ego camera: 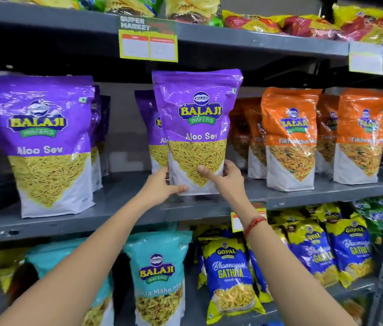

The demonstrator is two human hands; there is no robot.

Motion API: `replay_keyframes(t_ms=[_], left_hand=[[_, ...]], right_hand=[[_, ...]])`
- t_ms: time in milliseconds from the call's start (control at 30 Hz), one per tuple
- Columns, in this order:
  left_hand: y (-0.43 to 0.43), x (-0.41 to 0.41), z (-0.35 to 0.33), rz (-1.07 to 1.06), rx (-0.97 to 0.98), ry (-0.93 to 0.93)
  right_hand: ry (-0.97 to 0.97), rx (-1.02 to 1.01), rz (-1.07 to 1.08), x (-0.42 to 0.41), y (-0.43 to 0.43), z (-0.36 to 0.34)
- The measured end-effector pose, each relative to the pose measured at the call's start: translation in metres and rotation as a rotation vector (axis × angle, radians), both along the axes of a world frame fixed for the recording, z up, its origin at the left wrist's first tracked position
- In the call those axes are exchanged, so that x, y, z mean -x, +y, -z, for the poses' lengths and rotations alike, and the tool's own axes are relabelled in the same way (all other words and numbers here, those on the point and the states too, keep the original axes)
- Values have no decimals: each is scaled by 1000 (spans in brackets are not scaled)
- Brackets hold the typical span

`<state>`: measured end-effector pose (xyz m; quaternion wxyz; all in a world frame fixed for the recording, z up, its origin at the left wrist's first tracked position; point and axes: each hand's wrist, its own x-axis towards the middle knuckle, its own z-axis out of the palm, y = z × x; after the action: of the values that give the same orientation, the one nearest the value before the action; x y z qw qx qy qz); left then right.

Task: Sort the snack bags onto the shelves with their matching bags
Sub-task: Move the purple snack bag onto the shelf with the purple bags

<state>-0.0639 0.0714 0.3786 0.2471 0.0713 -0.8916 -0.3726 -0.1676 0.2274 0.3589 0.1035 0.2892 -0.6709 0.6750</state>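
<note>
Purple Aloo Sev bag (197, 130) stands upright in my two hands, long axis vertical, sealed top edge up and printed face turned toward me. My left hand (162, 188) clamps the bag's lower left corner, thumb across the white base. My right hand (227, 177) clamps the lower right edge, thumb pressed on the yellow window and fingers wrapped behind. The bag's base sits at the middle shelf (119, 209); whether it rests on the shelf or hangs just above it I cannot tell. Directly behind the bag stands a second Aloo Sev bag (149, 128), partly hidden. Left of the held bag, well apart, stands another matching purple bag (42, 147). Right of it stand the orange bags (290, 137), also upright.
</note>
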Motion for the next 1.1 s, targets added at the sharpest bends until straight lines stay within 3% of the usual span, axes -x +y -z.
replay_keyframes(t_ms=[500,700,1100], left_hand=[[-55,-33,25,-15,-91,-6],[-54,-29,24,-64,-55,-98],[-52,-24,25,-95,-32,-110]], right_hand=[[15,-178,-52,-20,-40,7],[92,-487,-167,-7,-19,10],[88,-493,-170,-4,-17,12]])
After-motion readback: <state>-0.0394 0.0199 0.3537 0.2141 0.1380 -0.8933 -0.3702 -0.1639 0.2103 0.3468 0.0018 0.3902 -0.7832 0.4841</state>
